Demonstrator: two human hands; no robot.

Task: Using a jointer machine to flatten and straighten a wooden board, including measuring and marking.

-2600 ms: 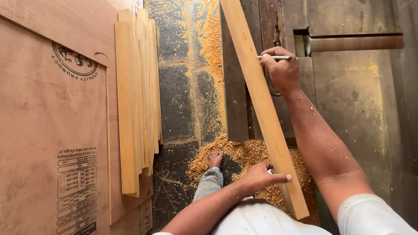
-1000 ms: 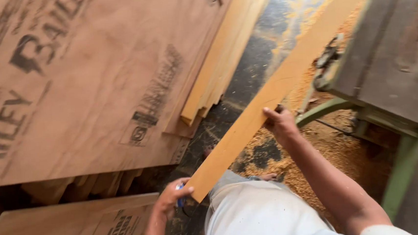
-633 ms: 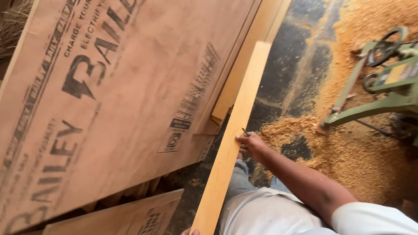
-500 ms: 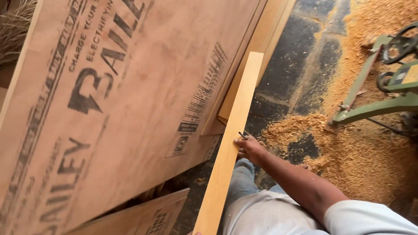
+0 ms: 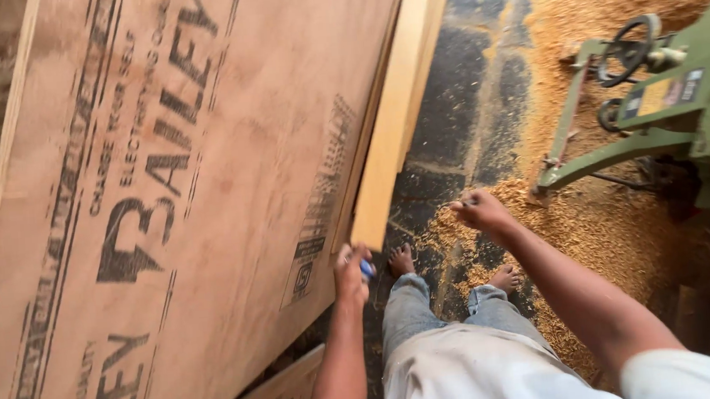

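Head view, left to right: a large brown plywood sheet [image 5: 164, 204] leans at the left. Against its right edge lies a pale wooden plank [image 5: 395, 113], whose near end the left hand [image 5: 352, 275] grips. Bare feet stand on the dark floor [image 5: 482, 107]. The right hand [image 5: 479, 210] hangs free, loosely curled, above sawdust [image 5: 615, 231]. A green machine [image 5: 682, 110] stands at the right.

Plywood sheet [image 5: 180, 195] left, saw frame [image 5: 665, 111] right
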